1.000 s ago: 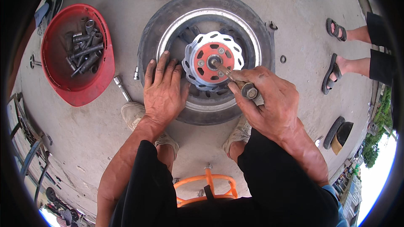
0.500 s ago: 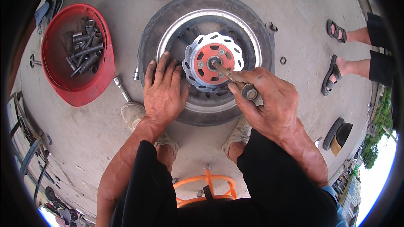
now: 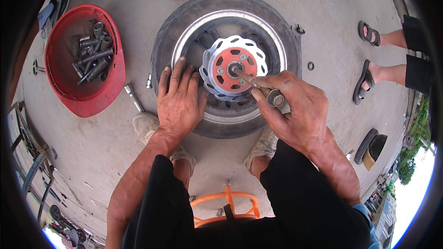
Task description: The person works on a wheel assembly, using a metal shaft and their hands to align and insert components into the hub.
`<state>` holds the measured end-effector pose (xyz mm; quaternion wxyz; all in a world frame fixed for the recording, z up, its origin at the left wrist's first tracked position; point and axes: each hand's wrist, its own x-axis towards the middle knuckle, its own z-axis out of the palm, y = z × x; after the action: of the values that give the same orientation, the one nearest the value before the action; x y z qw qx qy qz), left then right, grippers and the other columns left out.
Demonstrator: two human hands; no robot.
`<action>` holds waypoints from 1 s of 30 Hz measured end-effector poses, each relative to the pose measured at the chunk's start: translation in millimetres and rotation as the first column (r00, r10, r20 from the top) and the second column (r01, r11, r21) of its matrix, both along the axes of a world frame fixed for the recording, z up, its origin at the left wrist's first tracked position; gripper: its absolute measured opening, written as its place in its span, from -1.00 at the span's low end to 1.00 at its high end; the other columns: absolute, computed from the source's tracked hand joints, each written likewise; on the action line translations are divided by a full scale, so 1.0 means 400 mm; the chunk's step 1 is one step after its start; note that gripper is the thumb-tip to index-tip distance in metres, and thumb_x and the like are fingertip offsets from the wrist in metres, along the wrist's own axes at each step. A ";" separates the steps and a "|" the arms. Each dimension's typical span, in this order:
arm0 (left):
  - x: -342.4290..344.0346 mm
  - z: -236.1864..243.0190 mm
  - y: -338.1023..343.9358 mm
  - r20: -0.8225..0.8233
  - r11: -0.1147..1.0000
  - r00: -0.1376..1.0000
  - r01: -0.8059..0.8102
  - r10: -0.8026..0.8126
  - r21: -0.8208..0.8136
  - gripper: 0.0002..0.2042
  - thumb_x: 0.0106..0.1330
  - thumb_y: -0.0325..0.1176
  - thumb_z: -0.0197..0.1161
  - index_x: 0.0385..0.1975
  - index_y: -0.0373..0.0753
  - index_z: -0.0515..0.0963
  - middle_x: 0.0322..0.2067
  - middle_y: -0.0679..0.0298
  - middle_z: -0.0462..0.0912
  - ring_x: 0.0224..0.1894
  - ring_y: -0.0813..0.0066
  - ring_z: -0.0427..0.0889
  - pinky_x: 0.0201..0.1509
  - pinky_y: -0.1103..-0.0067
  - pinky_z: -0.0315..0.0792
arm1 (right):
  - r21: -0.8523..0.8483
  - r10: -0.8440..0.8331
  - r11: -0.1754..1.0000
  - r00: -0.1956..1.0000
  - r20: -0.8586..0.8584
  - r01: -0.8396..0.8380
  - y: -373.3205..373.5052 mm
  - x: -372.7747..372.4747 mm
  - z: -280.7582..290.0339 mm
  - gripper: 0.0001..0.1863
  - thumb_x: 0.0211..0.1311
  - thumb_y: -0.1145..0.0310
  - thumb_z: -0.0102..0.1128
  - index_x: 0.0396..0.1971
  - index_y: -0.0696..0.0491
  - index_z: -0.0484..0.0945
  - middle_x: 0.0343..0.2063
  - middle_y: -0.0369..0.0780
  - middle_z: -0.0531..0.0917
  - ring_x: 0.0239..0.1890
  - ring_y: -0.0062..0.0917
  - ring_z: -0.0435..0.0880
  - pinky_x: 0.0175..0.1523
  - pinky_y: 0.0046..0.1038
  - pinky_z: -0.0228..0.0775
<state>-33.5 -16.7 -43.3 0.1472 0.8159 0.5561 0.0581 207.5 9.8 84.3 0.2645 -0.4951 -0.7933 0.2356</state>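
Note:
A small motorcycle wheel (image 3: 180, 23) with a black tyre and silver rim lies flat on the concrete. At its hub sits a wavy silver brake disc (image 3: 216, 50) with an orange centre. My left hand (image 3: 177, 99) lies flat, fingers apart, on the tyre and rim left of the disc. My right hand (image 3: 295, 110) grips a metal axle rod (image 3: 247, 79) whose tip sits in the hub's centre hole; the rod's thick end shows between my fingers.
A red bowl-shaped helmet shell (image 3: 62, 87) holding several sockets and bolts lies at the left. A socket extension (image 3: 134, 97) rests on the ground beside the tyre. Another person's sandalled feet (image 3: 367, 80) stand at the right. An orange stool frame (image 3: 226, 200) is under me.

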 end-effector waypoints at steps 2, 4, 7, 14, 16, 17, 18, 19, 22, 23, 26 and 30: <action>-0.003 0.001 -0.002 -0.002 1.000 1.000 0.005 -0.005 0.000 -0.47 0.30 -0.16 0.41 0.20 -0.34 0.60 0.31 0.12 0.57 0.61 0.16 0.19 0.67 0.06 -0.01 | 0.000 0.013 1.000 1.000 0.002 -0.013 0.008 0.004 -0.006 -0.61 0.11 0.59 0.54 -0.06 0.13 0.63 -0.31 -0.14 0.77 -0.40 -0.33 0.79 -0.36 -0.39 0.61; -0.004 0.002 -0.001 -0.011 1.000 1.000 0.004 -0.004 -0.002 -0.46 0.30 -0.16 0.42 0.21 -0.34 0.59 0.31 0.11 0.57 0.61 0.15 0.19 0.67 0.06 -0.02 | 0.002 0.029 1.000 1.000 0.004 -0.029 0.003 0.004 -0.008 -0.58 0.09 0.60 0.51 -0.03 0.14 0.59 -0.29 -0.12 0.77 -0.37 -0.28 0.81 -0.38 -0.35 0.63; -0.003 0.000 -0.001 -0.001 1.000 1.000 0.003 -0.003 -0.008 -0.46 0.31 -0.16 0.41 0.22 -0.34 0.59 0.31 0.11 0.57 0.61 0.15 0.19 0.68 0.06 -0.03 | -0.021 0.009 1.000 1.000 0.009 -0.009 -0.010 -0.001 -0.003 -0.59 0.10 0.58 0.52 -0.03 0.13 0.60 -0.29 -0.15 0.76 -0.39 -0.29 0.79 -0.38 -0.35 0.61; -0.003 0.000 -0.003 -0.024 1.000 1.000 0.005 -0.005 -0.004 -0.47 0.32 -0.15 0.40 0.21 -0.34 0.59 0.31 0.12 0.58 0.61 0.16 0.19 0.68 0.07 -0.03 | -0.031 -0.013 0.999 1.000 0.028 0.013 0.011 0.000 0.002 -0.65 0.13 0.59 0.56 -0.08 0.13 0.65 -0.33 -0.15 0.78 -0.38 -0.36 0.81 -0.33 -0.44 0.60; -0.002 0.001 -0.002 -0.017 1.000 1.000 0.006 -0.006 -0.013 -0.46 0.32 -0.15 0.40 0.22 -0.33 0.59 0.31 0.12 0.57 0.61 0.16 0.18 0.68 0.07 -0.03 | -0.044 -0.024 0.999 0.999 0.047 0.026 0.000 -0.002 0.007 -0.65 0.14 0.59 0.55 -0.08 0.13 0.66 -0.32 -0.15 0.78 -0.38 -0.36 0.81 -0.32 -0.44 0.60; -0.001 0.001 -0.001 -0.017 1.000 1.000 0.005 -0.005 -0.012 -0.46 0.32 -0.15 0.40 0.22 -0.33 0.59 0.31 0.12 0.57 0.61 0.16 0.18 0.68 0.07 -0.03 | -0.066 -0.027 0.997 0.999 0.031 0.029 -0.008 -0.002 0.008 -0.67 0.14 0.59 0.55 -0.09 0.13 0.66 -0.31 -0.16 0.79 -0.36 -0.36 0.82 -0.31 -0.44 0.61; 0.000 0.001 -0.001 -0.017 1.000 1.000 0.005 -0.005 -0.010 -0.46 0.32 -0.15 0.40 0.22 -0.33 0.59 0.31 0.12 0.57 0.61 0.16 0.18 0.68 0.06 -0.03 | -0.088 -0.031 0.996 0.999 0.015 0.033 -0.011 -0.001 0.009 -0.68 0.15 0.59 0.54 -0.10 0.13 0.67 -0.31 -0.16 0.79 -0.34 -0.35 0.83 -0.30 -0.44 0.61; -0.001 0.001 -0.001 -0.018 1.000 1.000 0.006 -0.006 -0.008 -0.46 0.31 -0.15 0.40 0.22 -0.33 0.59 0.31 0.12 0.57 0.61 0.16 0.18 0.68 0.06 -0.03 | -0.088 -0.032 0.996 0.999 0.015 0.033 -0.007 0.000 0.008 -0.68 0.15 0.59 0.54 -0.10 0.13 0.67 -0.31 -0.16 0.79 -0.34 -0.35 0.83 -0.30 -0.44 0.61; -0.002 0.001 -0.001 -0.013 1.000 1.000 0.002 -0.003 -0.006 -0.46 0.30 -0.16 0.41 0.22 -0.33 0.59 0.31 0.12 0.57 0.61 0.15 0.18 0.68 0.06 -0.03 | -0.041 -0.014 0.999 0.999 0.041 0.016 0.008 0.003 0.005 -0.70 0.16 0.59 0.53 -0.11 0.13 0.67 -0.31 -0.16 0.79 -0.35 -0.36 0.83 -0.30 -0.44 0.61; -0.003 0.000 -0.002 -0.013 1.000 1.000 0.004 -0.004 -0.008 -0.46 0.30 -0.16 0.41 0.22 -0.33 0.59 0.31 0.12 0.57 0.61 0.15 0.18 0.68 0.06 -0.03 | -0.049 -0.023 0.998 0.999 0.037 0.025 0.007 0.000 0.004 -0.70 0.16 0.59 0.53 -0.11 0.13 0.68 -0.31 -0.16 0.79 -0.35 -0.36 0.82 -0.30 -0.44 0.61; -0.001 -0.001 -0.001 -0.009 1.000 1.000 -0.002 0.002 -0.010 -0.46 0.29 -0.17 0.41 0.22 -0.33 0.59 0.32 0.12 0.57 0.61 0.15 0.18 0.68 0.06 -0.03 | -0.057 -0.031 0.998 0.999 0.012 0.032 -0.006 -0.003 0.002 -0.69 0.15 0.59 0.54 -0.11 0.13 0.67 -0.31 -0.15 0.78 -0.36 -0.35 0.82 -0.30 -0.44 0.61; -0.003 0.002 0.000 -0.012 1.000 1.000 0.004 -0.004 -0.006 -0.46 0.29 -0.17 0.41 0.22 -0.33 0.59 0.31 0.12 0.57 0.61 0.15 0.19 0.68 0.05 -0.02 | -0.031 -0.002 1.000 1.000 0.017 0.003 0.007 0.006 0.001 -0.65 0.15 0.60 0.54 -0.08 0.12 0.65 -0.32 -0.14 0.78 -0.38 -0.35 0.80 -0.32 -0.42 0.61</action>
<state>-34.5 -16.8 -42.4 0.1462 0.8169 0.5556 0.0512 209.8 12.7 84.7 0.2502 -0.5022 -0.7912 0.2432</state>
